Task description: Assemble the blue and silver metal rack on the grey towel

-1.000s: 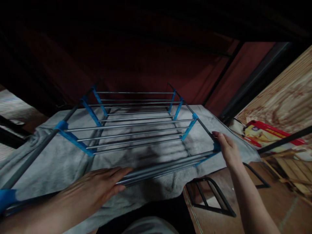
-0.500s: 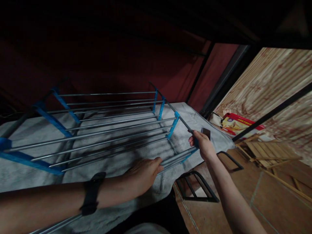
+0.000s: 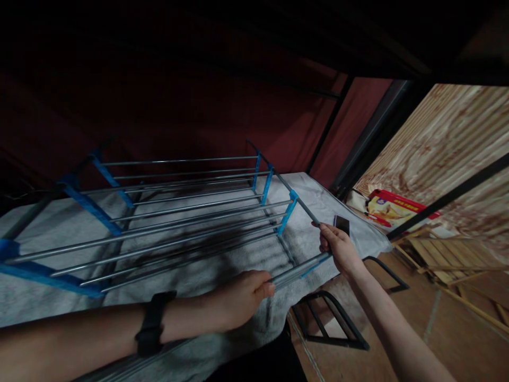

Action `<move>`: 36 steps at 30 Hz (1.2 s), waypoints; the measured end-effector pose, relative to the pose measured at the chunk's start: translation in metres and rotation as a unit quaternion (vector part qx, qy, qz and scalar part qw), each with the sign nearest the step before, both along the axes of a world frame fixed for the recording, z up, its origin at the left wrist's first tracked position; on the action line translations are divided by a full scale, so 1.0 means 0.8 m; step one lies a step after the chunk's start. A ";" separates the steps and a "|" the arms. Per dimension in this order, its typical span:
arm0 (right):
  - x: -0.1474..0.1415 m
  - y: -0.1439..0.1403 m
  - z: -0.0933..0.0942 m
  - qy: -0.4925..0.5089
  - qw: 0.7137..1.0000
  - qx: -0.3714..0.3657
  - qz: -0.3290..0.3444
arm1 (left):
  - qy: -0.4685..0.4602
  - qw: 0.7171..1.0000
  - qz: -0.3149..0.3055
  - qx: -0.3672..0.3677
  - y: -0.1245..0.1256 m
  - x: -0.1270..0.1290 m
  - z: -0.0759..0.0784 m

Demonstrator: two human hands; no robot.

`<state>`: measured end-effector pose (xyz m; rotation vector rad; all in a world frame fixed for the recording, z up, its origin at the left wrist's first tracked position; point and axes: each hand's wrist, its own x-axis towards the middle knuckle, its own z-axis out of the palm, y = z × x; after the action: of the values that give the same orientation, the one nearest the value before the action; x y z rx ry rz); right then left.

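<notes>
The rack (image 3: 178, 212) lies across a grey towel (image 3: 222, 265). The left hand (image 3: 242, 297) closes on its near rods at 6 o'clock; the right hand (image 3: 336, 246) grips the side bar at 3 o'clock, steadying it.

Drying rack (image 3: 178, 212) w/ close-set metal rods blocks reach down to the grey towel (image 3: 222, 270) under it; gaps betw. rods look too narrow for hands. Open floor (image 3: 449, 323) right of rack, but black wire frame (image 3: 326, 323) lies there, w/ wood slats (image 3: 441, 254) further right.
</notes>
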<state>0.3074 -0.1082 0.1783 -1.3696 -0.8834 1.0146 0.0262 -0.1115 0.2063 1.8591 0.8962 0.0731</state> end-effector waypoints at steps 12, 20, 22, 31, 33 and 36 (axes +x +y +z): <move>-0.004 -0.001 0.000 -0.021 1.000 -0.009 -0.013 | 0.027 0.995 -0.018 0.095 -0.005 -0.011 0.002; 0.002 0.000 -0.001 -0.050 0.999 -0.016 -0.011 | 0.032 0.977 -0.080 0.194 0.014 -0.042 0.018; 0.003 0.000 -0.001 -0.075 0.997 -0.022 -0.012 | 0.054 0.968 -0.056 0.237 0.029 -0.076 0.024; -0.008 0.010 -0.001 -0.041 0.998 -0.025 -0.050 | 0.149 0.891 0.082 0.421 0.068 -0.182 0.036; -0.009 0.013 -0.003 -0.028 0.999 -0.019 -0.039 | 0.098 0.932 0.027 0.348 0.051 -0.145 0.037; -0.010 0.013 -0.004 -0.049 0.998 -0.016 -0.032 | 0.012 0.976 -0.055 0.210 0.021 -0.071 0.032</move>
<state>0.2997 -0.0978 0.1751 -1.4767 -0.8921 0.9223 -0.0307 -0.0947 0.2319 2.3033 0.8363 0.1842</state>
